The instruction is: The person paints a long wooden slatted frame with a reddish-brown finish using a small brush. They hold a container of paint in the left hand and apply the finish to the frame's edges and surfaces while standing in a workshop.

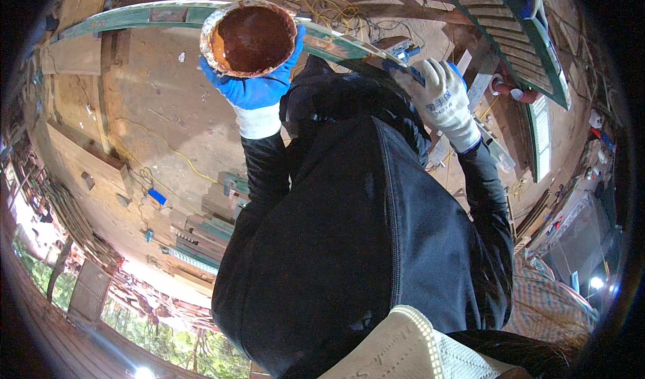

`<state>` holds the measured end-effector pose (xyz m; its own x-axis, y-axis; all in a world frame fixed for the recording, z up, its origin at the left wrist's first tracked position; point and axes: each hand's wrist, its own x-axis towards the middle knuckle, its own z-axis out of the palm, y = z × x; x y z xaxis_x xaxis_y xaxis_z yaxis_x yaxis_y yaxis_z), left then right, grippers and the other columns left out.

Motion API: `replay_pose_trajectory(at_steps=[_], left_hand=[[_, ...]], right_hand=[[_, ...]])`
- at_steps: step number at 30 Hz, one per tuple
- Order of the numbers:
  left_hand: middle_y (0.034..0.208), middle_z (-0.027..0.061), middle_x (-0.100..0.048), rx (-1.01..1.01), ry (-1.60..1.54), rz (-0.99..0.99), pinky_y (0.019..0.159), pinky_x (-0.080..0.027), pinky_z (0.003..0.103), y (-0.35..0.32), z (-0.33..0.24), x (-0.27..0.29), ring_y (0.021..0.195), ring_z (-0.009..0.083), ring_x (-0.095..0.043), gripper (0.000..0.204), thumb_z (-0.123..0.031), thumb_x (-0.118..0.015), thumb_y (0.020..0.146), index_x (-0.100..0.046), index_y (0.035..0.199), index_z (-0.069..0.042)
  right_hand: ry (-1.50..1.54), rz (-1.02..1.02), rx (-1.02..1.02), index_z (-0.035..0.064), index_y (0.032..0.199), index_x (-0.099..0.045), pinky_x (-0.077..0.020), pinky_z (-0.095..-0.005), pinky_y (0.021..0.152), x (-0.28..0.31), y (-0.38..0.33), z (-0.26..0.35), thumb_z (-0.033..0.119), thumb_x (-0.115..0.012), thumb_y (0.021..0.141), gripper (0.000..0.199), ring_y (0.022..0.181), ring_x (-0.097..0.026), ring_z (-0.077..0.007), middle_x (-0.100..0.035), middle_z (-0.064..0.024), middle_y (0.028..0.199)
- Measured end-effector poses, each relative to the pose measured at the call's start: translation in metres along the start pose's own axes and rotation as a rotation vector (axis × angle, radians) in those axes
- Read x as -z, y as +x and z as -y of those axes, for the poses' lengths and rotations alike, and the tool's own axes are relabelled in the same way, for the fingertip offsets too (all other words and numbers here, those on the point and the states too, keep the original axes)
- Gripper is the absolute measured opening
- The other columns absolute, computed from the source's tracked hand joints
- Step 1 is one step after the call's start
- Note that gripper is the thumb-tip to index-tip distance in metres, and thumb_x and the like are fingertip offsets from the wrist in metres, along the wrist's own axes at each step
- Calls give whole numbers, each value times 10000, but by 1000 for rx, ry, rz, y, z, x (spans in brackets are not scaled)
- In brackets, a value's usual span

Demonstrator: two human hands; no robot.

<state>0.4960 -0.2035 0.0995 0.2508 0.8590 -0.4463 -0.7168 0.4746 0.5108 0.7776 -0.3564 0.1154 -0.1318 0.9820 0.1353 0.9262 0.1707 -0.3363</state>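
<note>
My left hand [259, 90], in a white glove with a blue coated palm, holds up a round bowl [209, 38] from below and around its side. Reddish-brown paste [254, 40] lies inside, and the bowl's rim is crusted. A long green-painted board [336, 46] with worn, patchy spots runs across in front of me, passing behind the bowl. At the board's right part is my right hand [437, 90], gloved the same way, with its fingers bent together over the edge. Whatever the fingers grip there is mostly hidden.
A green-framed slatted panel [510, 36] stands at the upper right. Yellow cable [332, 13] lies coiled on the dirt floor beyond the board. To the left are a long wooden beam [91, 154], a small blue object [156, 196] and stacked planks [201, 245].
</note>
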Motion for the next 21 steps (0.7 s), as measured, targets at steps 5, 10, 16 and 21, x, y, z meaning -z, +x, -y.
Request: replay_pose_trajectory(at_steps=[5,10,16,21], left_hand=[[1524,187,-470,-15,34,-21,1173,-333,717,-1,0,-5,1400,496,-440,942,-709,-723,751,-453,1503,-209],[1525,183,-472,8,-22,2,1170,-335,719,-1,-1,1,1396,498,-443,937,-693,-739,745,-462,1497,-208],[1525,182,-473,-6,8,-3,1169,-337,719,0,1,-1,1389,504,-448,951,-710,-730,739,-463,1499,-206],[1532,186,-463,21,14,-22,1175,-326,720,-2,-1,-4,1405,501,-430,964,-736,-710,743,-460,1504,-201]], right_hand=[[-15,12,8,213,1154,-752,-510,-423,661,5,0,-1,208,-769,816,338,790,-642,-298,-634,-84,961],[-33,60,47,224,1216,-727,-498,-411,661,5,2,1,182,-755,824,395,795,-629,-282,-626,-84,953],[-84,-69,102,68,964,-689,-521,-386,649,17,18,11,367,-809,860,339,750,-676,-265,-666,-54,843],[-146,103,111,153,1056,-739,-521,-394,655,20,4,10,354,-788,866,280,757,-672,-256,-670,-59,906]])
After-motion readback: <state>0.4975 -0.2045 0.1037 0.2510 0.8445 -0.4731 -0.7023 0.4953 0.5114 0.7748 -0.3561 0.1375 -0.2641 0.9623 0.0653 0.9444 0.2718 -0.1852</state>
